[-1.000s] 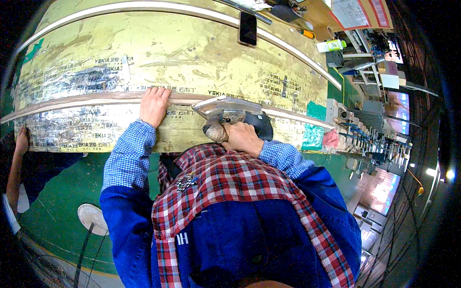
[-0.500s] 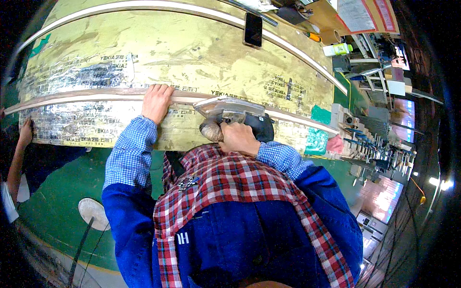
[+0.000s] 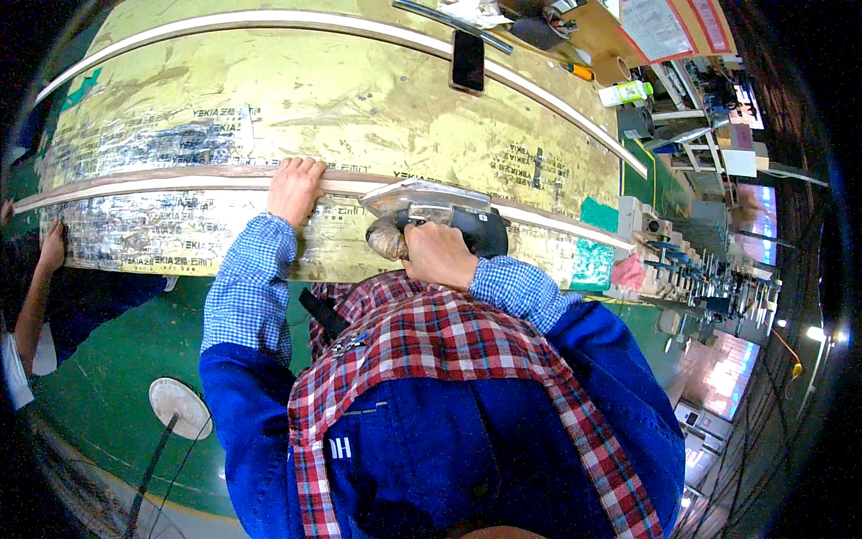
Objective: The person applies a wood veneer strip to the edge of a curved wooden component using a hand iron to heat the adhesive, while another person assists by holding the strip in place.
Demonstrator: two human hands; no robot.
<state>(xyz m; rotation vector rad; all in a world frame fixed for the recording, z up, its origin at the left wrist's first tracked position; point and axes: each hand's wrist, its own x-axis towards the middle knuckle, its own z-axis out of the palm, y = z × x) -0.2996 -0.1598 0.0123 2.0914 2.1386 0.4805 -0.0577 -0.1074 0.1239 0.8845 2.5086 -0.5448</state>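
On the bench [image 3: 359,99], the right hand [image 3: 438,254] clasps a power sander [image 3: 431,211] while the left hand [image 3: 294,187] presses flat on the wooden strip [image 3: 162,184].

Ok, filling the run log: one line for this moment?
left hand: pressing wooden strip | right hand: gripping power sander on strip | phone: on workbench
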